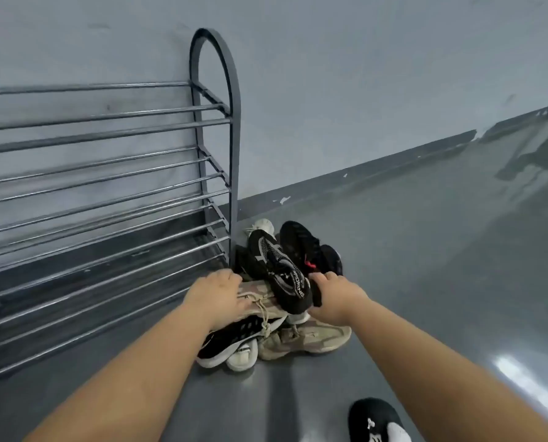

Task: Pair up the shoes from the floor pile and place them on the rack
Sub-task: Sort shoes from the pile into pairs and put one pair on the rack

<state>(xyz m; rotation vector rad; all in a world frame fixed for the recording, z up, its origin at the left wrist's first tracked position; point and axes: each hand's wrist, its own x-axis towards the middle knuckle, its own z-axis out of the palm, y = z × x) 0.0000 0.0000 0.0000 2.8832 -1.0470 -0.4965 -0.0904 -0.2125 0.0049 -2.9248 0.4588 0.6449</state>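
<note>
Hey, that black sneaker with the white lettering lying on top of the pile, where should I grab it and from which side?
Grip the black sneaker at its near end, around the lettered collar, coming from the right, where the right hand already is. It lies topmost, slanting across the beige shoe under the left hand, so lifting it up should not drag others. Its far toe points toward the rack.

Both arms are reaching into the shoe pile (275, 291) lying on the grey floor (425, 250) at the rack's (215, 122) foot. The left hand (216, 298) is resting on a beige shoe (259, 298), fingers curling over it. At its 3 o'clock, the right hand (333, 298) is gripping a black shoe (279, 269). A second beige shoe (307, 341) is lying at the pile's 5 o'clock. The person's own black shoe (377, 421) is showing at 5 o'clock in the frame.
</note>
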